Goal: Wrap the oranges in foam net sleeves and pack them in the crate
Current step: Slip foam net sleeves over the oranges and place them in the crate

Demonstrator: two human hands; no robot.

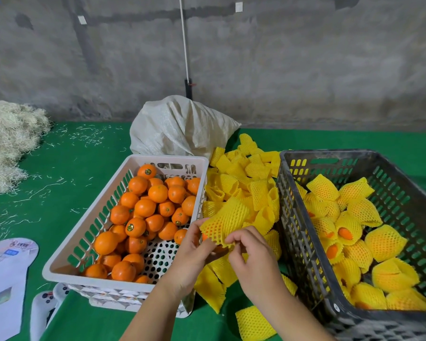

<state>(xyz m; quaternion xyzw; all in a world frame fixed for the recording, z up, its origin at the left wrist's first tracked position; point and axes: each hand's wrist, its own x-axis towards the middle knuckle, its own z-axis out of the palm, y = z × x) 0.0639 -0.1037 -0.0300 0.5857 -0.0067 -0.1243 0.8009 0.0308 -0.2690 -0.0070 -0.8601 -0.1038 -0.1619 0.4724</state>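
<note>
My left hand (193, 252) and my right hand (250, 257) both pinch the near rim of a yellow foam net sleeve (225, 221), held above the pile of loose sleeves (246, 183). A bit of orange (204, 237) shows at the sleeve's mouth by my left fingers. To the left stands a white basket (67, 264) with several bare oranges (145, 207). On the right, a dark crate (298, 232) holds several wrapped oranges (384, 242).
A green cloth (67, 163) covers the table. A white woven sack (180, 126) lies behind the basket. Pale straw-like shreds (8, 141) are heaped at far left. Printed papers (5, 271) and a white controller (47, 306) lie at the near left.
</note>
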